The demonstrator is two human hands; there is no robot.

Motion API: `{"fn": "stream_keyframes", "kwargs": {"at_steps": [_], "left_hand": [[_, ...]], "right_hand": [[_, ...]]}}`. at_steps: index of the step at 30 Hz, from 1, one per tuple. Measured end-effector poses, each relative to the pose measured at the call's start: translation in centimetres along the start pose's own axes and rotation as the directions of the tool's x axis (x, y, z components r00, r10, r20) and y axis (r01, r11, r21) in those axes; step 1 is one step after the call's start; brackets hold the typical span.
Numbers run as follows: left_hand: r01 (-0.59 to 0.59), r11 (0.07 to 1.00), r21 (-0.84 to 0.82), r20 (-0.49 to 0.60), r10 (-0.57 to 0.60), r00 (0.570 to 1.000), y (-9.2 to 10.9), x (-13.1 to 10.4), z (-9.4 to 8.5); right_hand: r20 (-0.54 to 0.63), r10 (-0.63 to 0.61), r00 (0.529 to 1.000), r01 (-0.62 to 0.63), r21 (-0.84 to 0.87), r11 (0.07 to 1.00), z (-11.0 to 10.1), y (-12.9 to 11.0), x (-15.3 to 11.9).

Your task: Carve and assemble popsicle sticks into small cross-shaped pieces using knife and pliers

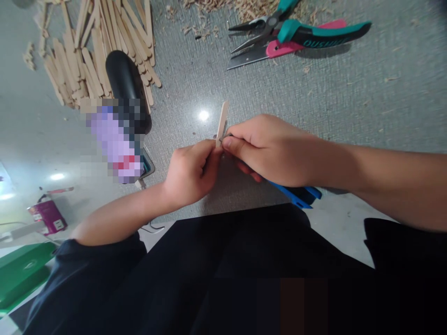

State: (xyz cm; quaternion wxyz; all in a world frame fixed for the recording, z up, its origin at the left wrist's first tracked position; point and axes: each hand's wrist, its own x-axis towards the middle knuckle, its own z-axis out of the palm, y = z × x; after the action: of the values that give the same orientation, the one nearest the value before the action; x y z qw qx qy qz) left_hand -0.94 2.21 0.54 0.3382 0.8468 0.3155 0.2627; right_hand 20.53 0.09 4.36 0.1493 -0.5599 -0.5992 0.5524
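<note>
A thin wooden craft stick points away from me at the centre, its near end pinched between the thumb and fingers of my left hand. My right hand is closed around a small tool whose dark metal tip meets the stick beside my left fingertips. A blue and black handle shows below my right palm, near the table edge. My fingers hide most of the tool, so its exact kind is unclear.
Many craft sticks lie piled at the far left, by a black oblong case and a blurred purple item. Teal-handled pliers rest over a pink-handled blade. Wood shavings litter the back.
</note>
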Motion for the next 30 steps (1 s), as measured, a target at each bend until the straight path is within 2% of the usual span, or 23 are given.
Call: {"fn": "stream_keyframes", "kwargs": {"at_steps": [3,6,11,20,25,30], "left_hand": [[0.025,1.0,-0.01,0.02,-0.025,0.999,0.1,0.0,-0.3],[0.045,0.999,-0.027,0.049,-0.044,0.998,0.1,0.2,-0.6],[0.071,0.988,-0.139,0.037,-0.066,0.997,0.2,0.3,-0.6],[0.169,0.913,-0.372,0.081,-0.15,0.985,0.4,0.5,-0.6],[0.218,0.89,-0.4,0.076,-0.205,0.976,0.3,0.4,-0.3],[0.268,0.891,-0.366,0.046,-0.27,0.962,0.5,0.3,-0.2]], "right_hand": [[0.076,0.046,0.996,-0.056,0.131,0.99,-0.3,0.2,0.2],[0.129,0.007,0.992,-0.043,0.277,0.96,-0.7,0.4,0.5],[0.24,-0.013,0.971,-0.112,0.499,0.86,-1.4,0.8,0.8],[0.359,-0.122,0.925,-0.143,0.628,0.765,-1.9,2.1,1.2],[0.299,-0.135,0.945,-0.093,0.639,0.764,-1.8,2.0,1.1],[0.139,-0.104,0.985,0.021,0.502,0.865,-1.3,1.5,0.5]]}}
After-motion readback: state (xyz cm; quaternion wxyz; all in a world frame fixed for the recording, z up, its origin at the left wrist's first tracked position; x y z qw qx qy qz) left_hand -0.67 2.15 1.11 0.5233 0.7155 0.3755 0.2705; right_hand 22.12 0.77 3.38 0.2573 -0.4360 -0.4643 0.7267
